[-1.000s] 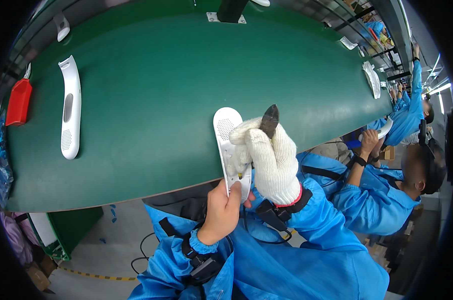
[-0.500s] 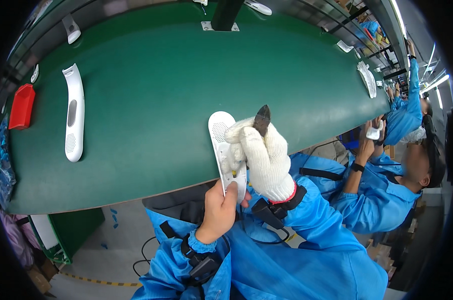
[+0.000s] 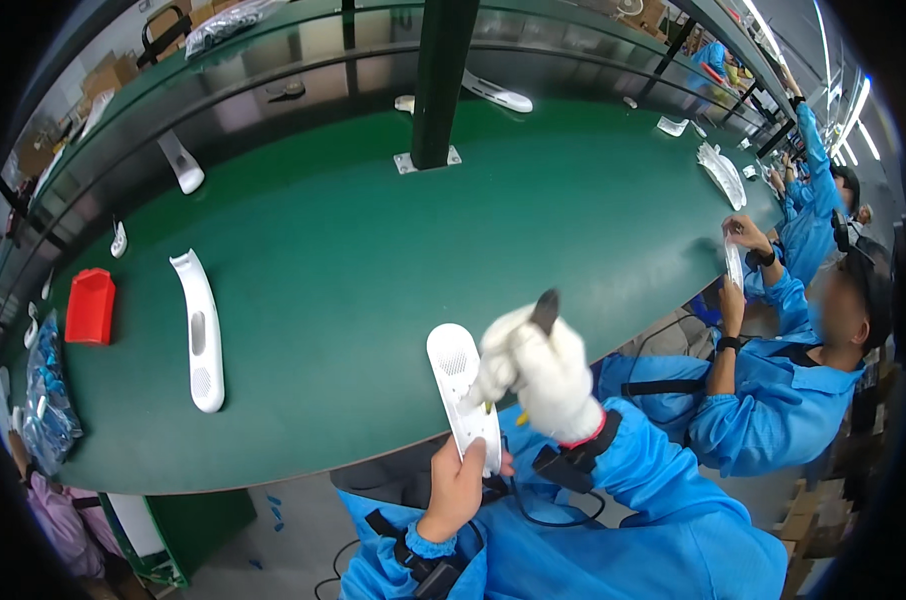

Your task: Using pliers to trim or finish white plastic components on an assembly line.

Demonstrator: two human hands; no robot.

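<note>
My left hand (image 3: 458, 488) is bare and grips the near end of a long white plastic shell (image 3: 453, 362), thumb on top, at the table's front edge. The shell's far end is rounded and dotted with small holes. Over its right side is my right hand (image 3: 548, 375) in a white knit glove, closed around a tool (image 3: 546, 309). A dark pointed end sticks out above the fist, and small yellow bits show below; the tool's kind is hidden. On the left lies a similar white shell (image 3: 202, 335) with a grey oval inset.
A red tray (image 3: 91, 306) and a bag of blue parts (image 3: 51, 400) sit at the left of the green table (image 3: 323, 300). A dark post (image 3: 440, 90) rises at the back. To my right, a co-worker in blue (image 3: 773, 410) holds a white part (image 3: 735, 262).
The view has tilted up, so the table sits lower in the picture. My gloved hand has shifted slightly on the shell, and yellow bits now show under it. The co-worker's hands have moved.
</note>
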